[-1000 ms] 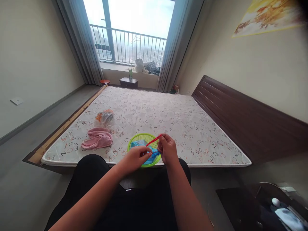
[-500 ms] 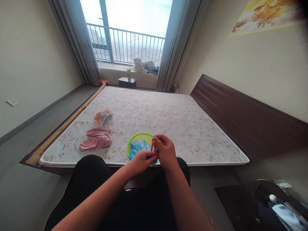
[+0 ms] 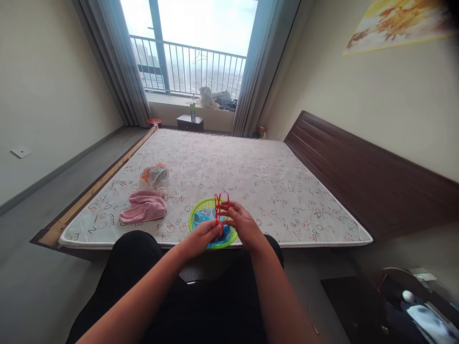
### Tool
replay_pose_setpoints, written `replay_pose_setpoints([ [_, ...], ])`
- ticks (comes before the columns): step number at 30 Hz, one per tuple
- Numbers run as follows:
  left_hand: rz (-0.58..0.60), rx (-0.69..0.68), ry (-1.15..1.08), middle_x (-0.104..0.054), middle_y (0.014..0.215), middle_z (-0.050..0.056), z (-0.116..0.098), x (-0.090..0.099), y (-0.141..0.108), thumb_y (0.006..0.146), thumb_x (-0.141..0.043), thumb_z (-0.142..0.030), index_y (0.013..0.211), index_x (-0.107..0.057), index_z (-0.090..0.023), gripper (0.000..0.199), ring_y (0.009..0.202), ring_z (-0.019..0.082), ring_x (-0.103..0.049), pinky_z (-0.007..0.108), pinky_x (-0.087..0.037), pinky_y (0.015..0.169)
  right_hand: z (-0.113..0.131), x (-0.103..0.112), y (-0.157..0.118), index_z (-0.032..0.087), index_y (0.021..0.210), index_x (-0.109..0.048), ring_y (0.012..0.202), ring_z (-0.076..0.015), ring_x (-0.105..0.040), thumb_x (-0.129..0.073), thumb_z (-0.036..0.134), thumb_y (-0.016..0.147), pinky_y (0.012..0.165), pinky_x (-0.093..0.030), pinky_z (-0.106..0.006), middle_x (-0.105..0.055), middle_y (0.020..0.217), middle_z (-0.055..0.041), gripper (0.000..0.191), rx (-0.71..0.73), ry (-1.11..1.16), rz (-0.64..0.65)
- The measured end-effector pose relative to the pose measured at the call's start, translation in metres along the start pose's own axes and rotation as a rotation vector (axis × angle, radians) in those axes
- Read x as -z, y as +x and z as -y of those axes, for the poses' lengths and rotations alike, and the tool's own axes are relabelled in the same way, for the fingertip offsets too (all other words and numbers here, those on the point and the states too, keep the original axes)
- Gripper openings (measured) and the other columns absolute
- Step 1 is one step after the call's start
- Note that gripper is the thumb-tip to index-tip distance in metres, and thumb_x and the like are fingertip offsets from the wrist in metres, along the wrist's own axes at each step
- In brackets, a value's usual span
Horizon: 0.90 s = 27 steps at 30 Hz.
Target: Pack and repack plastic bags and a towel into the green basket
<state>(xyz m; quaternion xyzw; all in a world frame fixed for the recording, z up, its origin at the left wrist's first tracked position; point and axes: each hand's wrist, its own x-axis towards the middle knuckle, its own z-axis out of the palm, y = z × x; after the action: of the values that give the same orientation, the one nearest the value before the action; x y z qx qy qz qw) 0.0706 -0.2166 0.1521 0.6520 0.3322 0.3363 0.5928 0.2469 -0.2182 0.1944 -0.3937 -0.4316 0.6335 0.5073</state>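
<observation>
Both your left hand [image 3: 201,239] and right hand [image 3: 243,225] pinch what seems a red loop [image 3: 221,208] held clear above the green basket [image 3: 196,223].

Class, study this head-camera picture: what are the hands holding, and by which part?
The left hand and right hand pinch a looped red strip at its lower end; the loops stand above.

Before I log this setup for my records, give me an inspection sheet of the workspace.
surface: letter-print mattress on a wooden bed frame
job's things: red bent strip above a green plastic basket holding blue plastic
clutter: pink towel, clear plastic bag
hands: right hand pinches the strip; left hand beside it, contact unclear
cables: thin pale wire on the floor
surroundings: dark headboard, balcony railing, grey curtain
</observation>
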Motion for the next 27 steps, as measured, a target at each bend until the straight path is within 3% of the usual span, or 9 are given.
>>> replay_pose_setpoints([
  [2, 0.010, -0.013, -0.012, -0.050, 0.073, 0.000, 0.003, -0.001, 0.001, 0.097, -0.049, -0.059, 0.079, -0.054, -0.018, 0.045, 0.067, 0.013, -0.042, 0.027, -0.037, 0.062, -0.003, -0.004, -0.002, 0.027, 0.117, -0.069, 0.105, -0.0212, -0.068, -0.076, 0.050, 0.082, 0.081, -0.056, -0.030, -0.072, 0.118, -0.0061, 0.043, -0.055, -0.126, 0.168],
  [4, 0.028, -0.032, -0.022, -0.049, 0.073, 0.000, 0.005, -0.002, 0.001, 0.098, -0.048, -0.059, 0.077, -0.053, -0.018, 0.046, 0.067, 0.013, -0.042, 0.028, -0.037, 0.062, -0.006, -0.005, -0.001, 0.026, 0.122, -0.069, 0.102, -0.0203, -0.068, -0.074, 0.053, 0.084, 0.082, -0.055, -0.031, -0.073, 0.116, -0.0055, 0.046, -0.052, -0.189, 0.229],
  [6, 0.036, -0.047, -0.031, -0.049, 0.074, 0.000, 0.005, -0.002, -0.001, 0.099, -0.045, -0.060, 0.077, -0.052, -0.018, 0.048, 0.068, 0.013, -0.043, 0.028, -0.038, 0.063, -0.008, -0.002, 0.003, 0.024, 0.121, -0.069, 0.095, -0.0187, -0.068, -0.062, 0.057, 0.091, 0.081, -0.054, -0.031, -0.073, 0.109, -0.0053, 0.045, -0.006, -0.243, 0.201],
  [9, 0.010, -0.032, -0.045, -0.052, 0.077, 0.001, 0.004, -0.001, -0.003, 0.097, -0.047, -0.062, 0.081, -0.055, -0.018, 0.048, 0.070, 0.013, -0.045, 0.027, -0.040, 0.065, -0.010, 0.009, 0.007, 0.019, 0.102, -0.072, 0.080, -0.0164, -0.063, -0.048, 0.056, 0.099, 0.074, -0.049, -0.029, -0.070, 0.086, -0.0029, 0.043, 0.098, -0.483, 0.100],
  [14, -0.173, 0.043, -0.169, -0.046, 0.068, -0.005, 0.008, 0.000, 0.004, 0.090, -0.059, -0.063, 0.084, -0.053, -0.018, 0.045, 0.056, 0.008, -0.039, 0.022, -0.034, 0.052, -0.002, 0.031, 0.004, 0.019, 0.072, -0.067, 0.065, -0.0129, -0.049, -0.057, 0.044, 0.094, 0.061, -0.034, -0.026, -0.057, 0.064, 0.0029, 0.034, 0.099, -0.931, 0.090],
  [18, -0.269, 0.079, -0.274, -0.040, 0.057, -0.008, 0.013, 0.000, 0.011, 0.088, -0.060, -0.063, 0.082, -0.055, -0.018, 0.046, 0.044, 0.006, -0.031, 0.021, -0.028, 0.042, 0.008, 0.035, -0.004, 0.019, 0.075, -0.068, 0.063, -0.0123, -0.047, -0.060, 0.047, 0.092, 0.059, -0.033, -0.026, -0.057, 0.065, 0.0035, 0.034, 0.060, -0.897, 0.112],
  [20, -0.260, 0.087, -0.254, -0.046, 0.057, -0.007, 0.012, 0.000, 0.012, 0.087, -0.061, -0.063, 0.084, -0.060, -0.017, 0.046, 0.043, 0.006, -0.033, 0.021, -0.029, 0.042, 0.011, 0.031, -0.007, 0.019, 0.075, -0.068, 0.065, -0.0127, -0.049, -0.062, 0.047, 0.091, 0.060, -0.035, -0.026, -0.058, 0.068, 0.0026, 0.033, 0.084, -0.859, 0.109],
  [24, -0.155, 0.122, -0.217, -0.063, 0.072, -0.001, 0.005, 0.000, 0.008, 0.085, -0.066, -0.058, 0.094, -0.066, -0.015, 0.044, 0.047, 0.005, -0.039, 0.020, -0.029, 0.044, 0.010, 0.021, -0.008, 0.020, 0.080, -0.068, 0.066, -0.0136, -0.054, -0.067, 0.047, 0.087, 0.061, -0.041, -0.026, -0.061, 0.070, 0.0018, 0.027, 0.167, -0.651, -0.068],
  [27, -0.162, 0.130, -0.131, -0.055, 0.063, -0.004, 0.000, 0.001, 0.005, 0.090, -0.061, -0.053, 0.095, -0.067, -0.016, 0.038, 0.046, 0.006, -0.040, 0.020, -0.031, 0.045, 0.009, 0.019, -0.008, 0.021, 0.086, -0.065, 0.051, -0.0115, -0.049, -0.068, 0.051, 0.086, 0.050, -0.038, -0.025, -0.055, 0.057, 0.0058, 0.030, 0.101, -0.473, -0.129],
])
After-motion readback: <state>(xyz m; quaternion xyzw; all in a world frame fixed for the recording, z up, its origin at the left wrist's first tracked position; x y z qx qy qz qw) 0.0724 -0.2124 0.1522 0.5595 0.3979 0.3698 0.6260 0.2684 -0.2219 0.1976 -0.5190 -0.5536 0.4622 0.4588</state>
